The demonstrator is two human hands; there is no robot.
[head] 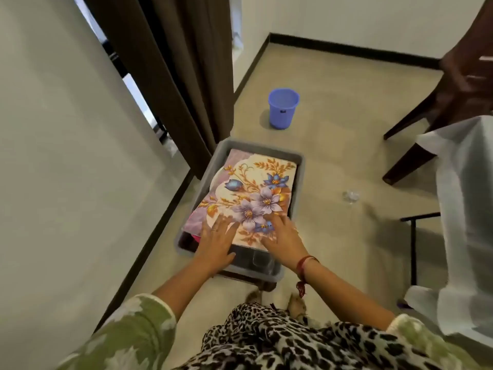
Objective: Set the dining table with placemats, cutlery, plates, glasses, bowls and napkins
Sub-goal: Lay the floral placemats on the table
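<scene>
A grey plastic bin stands on the floor in front of me. On top of its contents lies a floral placemat with purple and blue flowers on a cream ground. My left hand rests flat on the mat's near left corner, fingers spread. My right hand lies flat on the near right corner. Under the mat's near edge I see clear glassware and something pink in the bin; the rest of the contents are hidden.
A blue bucket stands on the floor beyond the bin. The table with a white cloth is at the right, with dark chairs behind it. A small clear object lies on the floor. A brown curtain hangs at left.
</scene>
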